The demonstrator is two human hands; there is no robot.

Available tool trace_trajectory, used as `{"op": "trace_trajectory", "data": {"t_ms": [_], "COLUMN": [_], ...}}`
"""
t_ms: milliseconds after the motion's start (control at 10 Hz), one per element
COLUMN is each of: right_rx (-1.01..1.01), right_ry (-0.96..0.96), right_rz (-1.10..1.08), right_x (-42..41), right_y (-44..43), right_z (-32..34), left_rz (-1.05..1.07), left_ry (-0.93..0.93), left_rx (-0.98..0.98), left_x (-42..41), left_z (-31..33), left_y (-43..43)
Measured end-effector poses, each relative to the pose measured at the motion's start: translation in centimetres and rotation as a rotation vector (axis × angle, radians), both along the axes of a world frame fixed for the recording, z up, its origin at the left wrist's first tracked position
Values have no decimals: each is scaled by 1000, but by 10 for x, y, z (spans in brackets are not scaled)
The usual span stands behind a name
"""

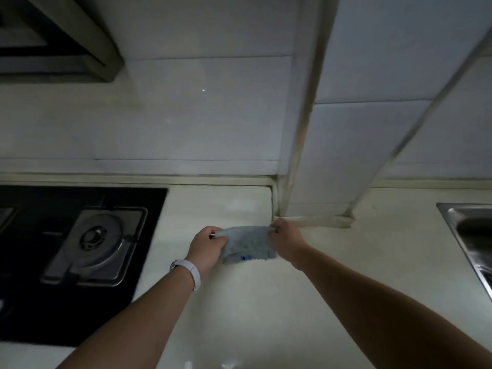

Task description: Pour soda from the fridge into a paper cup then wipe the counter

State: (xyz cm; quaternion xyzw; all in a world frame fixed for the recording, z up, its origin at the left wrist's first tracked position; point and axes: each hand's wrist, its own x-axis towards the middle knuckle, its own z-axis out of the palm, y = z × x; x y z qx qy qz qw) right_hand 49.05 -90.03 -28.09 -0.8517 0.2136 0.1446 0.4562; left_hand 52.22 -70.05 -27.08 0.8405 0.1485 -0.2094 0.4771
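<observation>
In the head view, the left hand (206,247) and the right hand (285,242) are each pinching an upper corner of a light blue cloth (247,245), holding it stretched between them above the pale tabletop (266,302), right of the stove (80,249).

No writing can be read; a small blue mark on the cloth (247,243) is too blurred to tell.

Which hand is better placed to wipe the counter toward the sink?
Probably the right hand: it pinches the cloth on the sink side; the left hand is nearer the gas stove.
</observation>
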Motion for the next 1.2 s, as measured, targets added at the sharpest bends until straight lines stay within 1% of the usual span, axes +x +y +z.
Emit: {"op": "trace_trajectory", "data": {"t_ms": [100, 200, 300, 400, 500, 600, 700, 800, 1000, 1100, 1200], "right_rx": [-45, -62, -64, -100, -111, -175, -244, -315, -416, -459, -421], "right_ry": [11, -4, -45, -36, 22, 42, 60, 83, 92, 92, 98], "right_rz": [15, 55, 34, -7, -49, -57, -39, -1, 104, 161, 175], "right_x": [20, 48, 77, 101, 123, 137, 146, 153, 154, 154, 148], "right_y": [21, 28, 28, 27, 26, 24, 23, 25, 27, 27, 26], "right_z": [-2, 1, 0, -6, -16, -25, -36, -48, -59, -54, -40], "left_rz": [53, 72, 70, 29, -1, -50, -91, -202, -295, -249, -161], "left_ry": [10, -23, -44, -63, -69, -80, -58, -35, -91, -123, -118], "left_rx": [-16, -39, -61, -34, 6, 79, 196, 305, 421, 400, 331], "left_x": [20, 42, 68, 96, 124, 148, 167, 177, 180, 177, 165], "left_z": [-3, -6, -12, -21, -29, -36, -49, -62, -75, -78, -77], "left_y": [19, 27, 28, 21, 14, 5, -1, -2, 3, 7, 18]}}
